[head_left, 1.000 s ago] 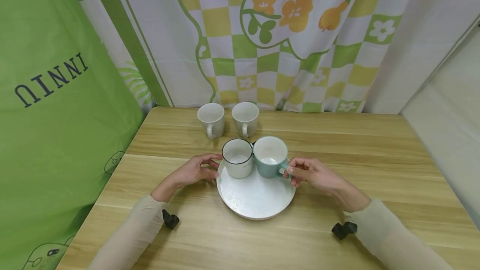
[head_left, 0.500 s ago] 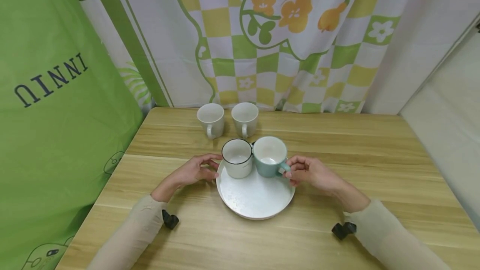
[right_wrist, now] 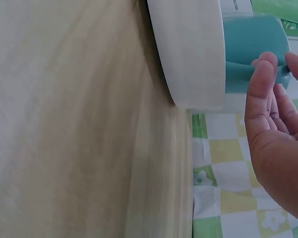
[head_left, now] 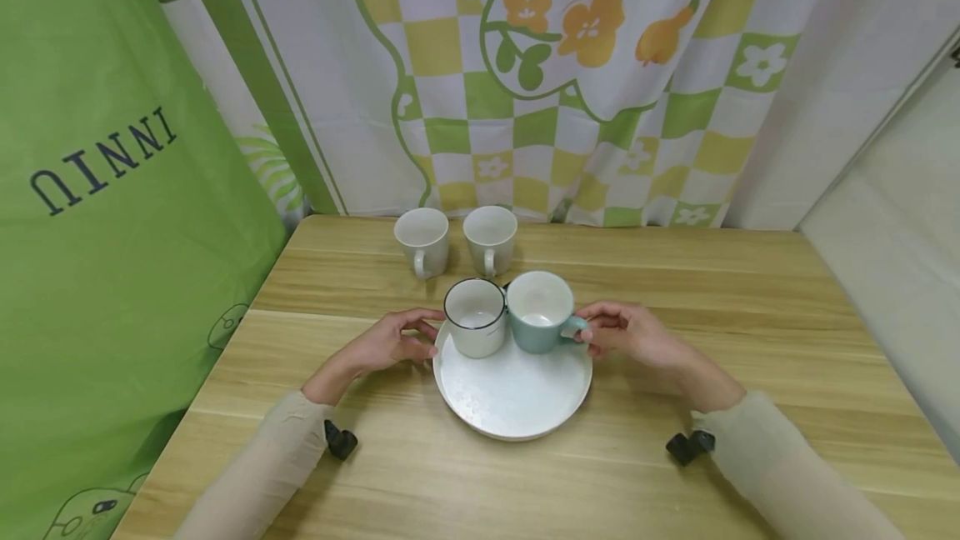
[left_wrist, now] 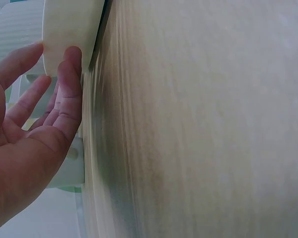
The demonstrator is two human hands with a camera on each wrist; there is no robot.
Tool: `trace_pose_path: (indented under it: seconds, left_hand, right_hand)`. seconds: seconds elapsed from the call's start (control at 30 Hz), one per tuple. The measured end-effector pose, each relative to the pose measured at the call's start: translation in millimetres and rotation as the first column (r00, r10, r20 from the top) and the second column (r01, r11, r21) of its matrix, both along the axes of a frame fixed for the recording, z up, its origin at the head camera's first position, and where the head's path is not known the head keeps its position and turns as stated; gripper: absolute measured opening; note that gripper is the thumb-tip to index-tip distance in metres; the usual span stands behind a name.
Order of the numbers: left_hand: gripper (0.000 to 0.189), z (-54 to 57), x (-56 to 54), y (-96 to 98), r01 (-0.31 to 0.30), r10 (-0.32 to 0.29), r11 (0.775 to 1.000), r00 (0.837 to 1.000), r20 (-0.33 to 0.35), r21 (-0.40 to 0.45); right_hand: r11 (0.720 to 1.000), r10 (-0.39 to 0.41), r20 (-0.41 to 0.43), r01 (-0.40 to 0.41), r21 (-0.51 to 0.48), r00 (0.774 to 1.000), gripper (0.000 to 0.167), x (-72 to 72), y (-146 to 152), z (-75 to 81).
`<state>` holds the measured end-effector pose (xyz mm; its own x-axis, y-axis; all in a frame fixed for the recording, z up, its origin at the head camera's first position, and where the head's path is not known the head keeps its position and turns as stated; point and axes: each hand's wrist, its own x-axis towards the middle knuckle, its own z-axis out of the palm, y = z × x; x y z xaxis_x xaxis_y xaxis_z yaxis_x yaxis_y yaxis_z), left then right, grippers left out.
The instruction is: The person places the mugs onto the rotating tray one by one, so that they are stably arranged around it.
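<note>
A round white tray [head_left: 512, 394] lies on the wooden table. On its far part stand two mugs side by side: a white mug with a dark rim [head_left: 476, 332] and a teal mug [head_left: 536, 335] with a white inside. My left hand [head_left: 392, 340] is at the tray's left edge; in the left wrist view its fingertips touch the tray's outer wall and rim. With thumb and fingers, my right hand [head_left: 626, 333] pinches the teal mug's handle, which points to the right. The right wrist view shows thumb [right_wrist: 261, 79] and fingers on either side of that handle.
Behind the tray, two white mugs [head_left: 422, 242] stand with handles facing me, the other white mug [head_left: 491, 240] just to the right. A patterned curtain [head_left: 585, 132] hangs along the table's far edge. Green fabric [head_left: 112, 232] borders the left side.
The teal mug's handle has turned a little, now pointing more directly right. My right hand has shifted slightly up and right with it. My left hand and the tray look nearly unmoved.
</note>
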<state>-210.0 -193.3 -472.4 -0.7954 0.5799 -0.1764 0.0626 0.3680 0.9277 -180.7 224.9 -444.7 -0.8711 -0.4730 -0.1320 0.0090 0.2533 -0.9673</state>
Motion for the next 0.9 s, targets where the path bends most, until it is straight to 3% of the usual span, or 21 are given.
trace_pose_path:
  seconds: [0.33,0.6,0.9]
  left_hand:
    - [0.060,-0.7,-0.3,-0.8,0.009,-0.009,1.000,1.000,-0.017,-0.005]
    - [0.059,-1.3,1.1,-2.0,0.024,-0.024,1.000,0.999,-0.048,0.006]
    - [0.059,0.5,1.5,-0.3,0.006,-0.006,1.000,1.000,-0.030,-0.004]
  right_hand:
    - [0.999,0.033,-0.018,-0.032,0.031,0.999,0.040,-15.5,7,2.7]
    - [1.000,0.002,-0.015,-0.001,0.028,1.000,0.040,-20.2,8,5.2]
    - [1.000,-0.021,-0.025,0.021,0.010,0.999,0.040,-27.5,8,3.3]
